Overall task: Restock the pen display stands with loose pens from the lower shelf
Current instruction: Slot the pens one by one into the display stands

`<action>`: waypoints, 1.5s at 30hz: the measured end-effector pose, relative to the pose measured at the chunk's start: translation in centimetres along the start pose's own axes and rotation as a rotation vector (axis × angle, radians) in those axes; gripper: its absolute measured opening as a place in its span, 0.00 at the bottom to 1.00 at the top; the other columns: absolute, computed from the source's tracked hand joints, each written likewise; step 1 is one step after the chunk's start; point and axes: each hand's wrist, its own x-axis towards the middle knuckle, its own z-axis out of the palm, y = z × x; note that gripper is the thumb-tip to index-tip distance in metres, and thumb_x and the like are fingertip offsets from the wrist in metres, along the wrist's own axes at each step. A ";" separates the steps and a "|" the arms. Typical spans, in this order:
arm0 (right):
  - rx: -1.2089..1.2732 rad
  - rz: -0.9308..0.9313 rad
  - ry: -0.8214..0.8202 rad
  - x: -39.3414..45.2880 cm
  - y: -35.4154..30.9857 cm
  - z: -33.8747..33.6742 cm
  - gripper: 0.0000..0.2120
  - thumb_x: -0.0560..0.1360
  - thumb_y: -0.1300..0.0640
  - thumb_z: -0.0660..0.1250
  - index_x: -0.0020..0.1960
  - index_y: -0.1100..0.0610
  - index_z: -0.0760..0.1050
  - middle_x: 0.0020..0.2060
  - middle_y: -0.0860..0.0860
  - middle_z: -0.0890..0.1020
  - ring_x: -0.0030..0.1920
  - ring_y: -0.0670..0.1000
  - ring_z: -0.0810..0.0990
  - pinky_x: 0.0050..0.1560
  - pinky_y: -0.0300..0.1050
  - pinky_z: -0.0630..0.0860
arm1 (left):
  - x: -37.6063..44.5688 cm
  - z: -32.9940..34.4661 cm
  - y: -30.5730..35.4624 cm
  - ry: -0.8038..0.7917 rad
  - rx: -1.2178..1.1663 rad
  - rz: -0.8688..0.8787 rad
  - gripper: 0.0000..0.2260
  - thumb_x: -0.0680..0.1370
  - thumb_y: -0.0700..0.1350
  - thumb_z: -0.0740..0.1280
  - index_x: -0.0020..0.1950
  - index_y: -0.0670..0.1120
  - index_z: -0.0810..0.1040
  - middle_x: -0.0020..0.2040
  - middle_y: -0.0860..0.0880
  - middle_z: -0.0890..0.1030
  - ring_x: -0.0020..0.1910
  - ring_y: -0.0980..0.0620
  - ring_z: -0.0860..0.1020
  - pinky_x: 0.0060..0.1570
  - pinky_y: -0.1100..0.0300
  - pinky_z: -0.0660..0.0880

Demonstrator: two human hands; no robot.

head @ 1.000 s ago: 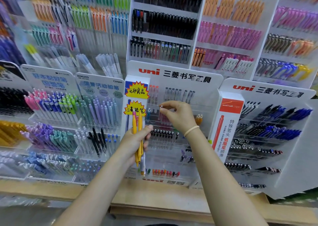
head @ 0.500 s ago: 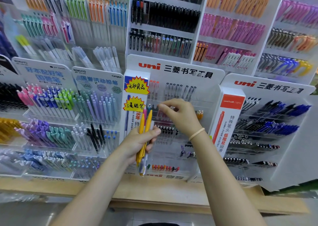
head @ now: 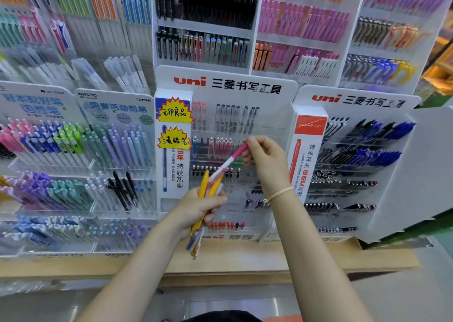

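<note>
My left hand [head: 196, 210] grips a bundle of loose pens [head: 204, 191], mostly yellow, held upright in front of the middle uni display stand [head: 269, 88]. My right hand [head: 266, 160] pinches the top end of a pink and white pen [head: 229, 161] whose lower end is still in the bundle. The pen slants up to the right, in front of the stand's clear tiers. A row of pink pens [head: 220, 145] stands in the second tier just behind it.
A second uni stand [head: 362, 164] with blue and black pens is on the right. Kokuyo stands [head: 115, 135] with pastel pens are on the left. Taller racks [head: 206, 22] rise behind. A wooden shelf edge [head: 245, 255] runs below the stands.
My right hand came away from the stand's tier, dropped to the bundle and took hold of a pink pen, drawing it up and to the right. My left hand stayed about where it was.
</note>
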 end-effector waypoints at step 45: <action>-0.183 -0.162 -0.087 1.9 -2.9 -2.1 0.06 0.73 0.62 0.74 0.40 0.55 0.79 0.34 0.49 0.81 0.34 0.42 0.77 0.40 0.36 0.78 | 1.1 3.0 2.6 0.381 0.021 0.275 0.07 0.77 0.46 0.73 0.54 0.47 0.84 0.30 0.54 0.80 0.23 0.56 0.68 0.25 0.63 0.69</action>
